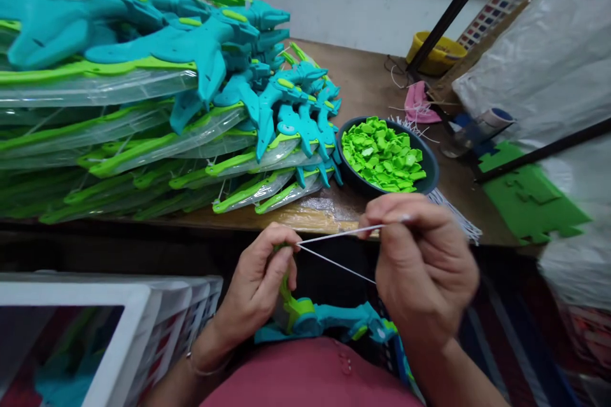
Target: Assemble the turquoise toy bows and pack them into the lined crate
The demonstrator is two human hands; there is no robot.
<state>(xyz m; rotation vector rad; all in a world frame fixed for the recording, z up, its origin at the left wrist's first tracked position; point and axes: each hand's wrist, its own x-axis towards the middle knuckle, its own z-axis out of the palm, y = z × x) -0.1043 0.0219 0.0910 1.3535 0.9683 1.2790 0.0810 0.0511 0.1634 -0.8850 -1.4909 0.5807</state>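
Note:
Between my hands a white string [338,235] is stretched, its two strands spreading from my left fingertips toward my right hand. My left hand [260,283] is closed in a pinch around the end of a lime-green limb [286,297], where the string meets it. That limb belongs to a teal and green toy bow [337,318] lying across my lap, partly hidden by my hands and red shirt. My right hand [422,261] is closed on the string, higher and to the right. A small pale tip shows at its fingers.
Similar teal and green toy bows [229,38] are stacked on the wooden table [353,76] at left. Beside them stands a dark bowl [433,165] of small lime-green pieces [382,156]. White strings [458,216] lie behind it. A white crate [138,311] is at lower left.

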